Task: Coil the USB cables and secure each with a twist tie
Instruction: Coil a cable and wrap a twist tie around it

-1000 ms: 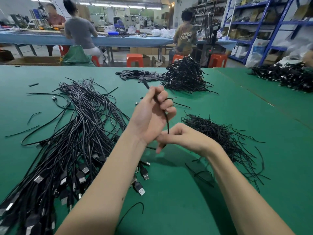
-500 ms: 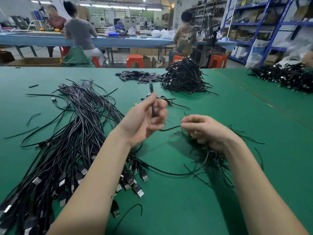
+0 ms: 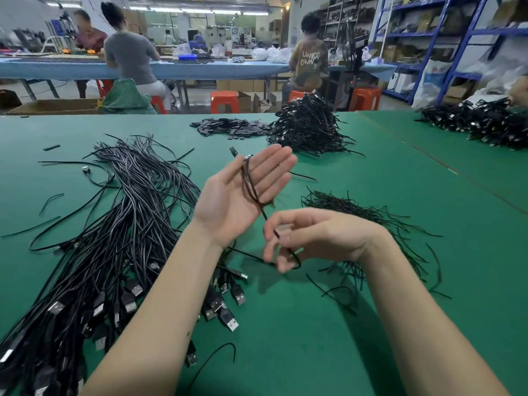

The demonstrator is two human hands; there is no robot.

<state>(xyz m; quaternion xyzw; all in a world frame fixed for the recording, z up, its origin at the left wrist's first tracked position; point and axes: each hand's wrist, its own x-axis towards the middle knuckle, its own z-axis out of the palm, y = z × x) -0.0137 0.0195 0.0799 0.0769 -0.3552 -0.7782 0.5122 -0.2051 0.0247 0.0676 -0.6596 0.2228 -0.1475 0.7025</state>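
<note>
USB cable (image 3: 251, 184) lies in loose loops across the flat, open palm of the left hand (image 3: 240, 195); the right hand (image 3: 308, 238) pinches its trailing length between fingertips. Coiling looks under way above the green table (image 3: 371, 195); next, another loop needs laying on.

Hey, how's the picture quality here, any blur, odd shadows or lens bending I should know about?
Head view: the right hand has motion-smeared fingertips, while the open left hand and the thin black USB cable across its palm stay sharp; soft overhead light leaves faint shadows on the green table mat; wide-angle distortion tilts the blue metal shelving.
</note>
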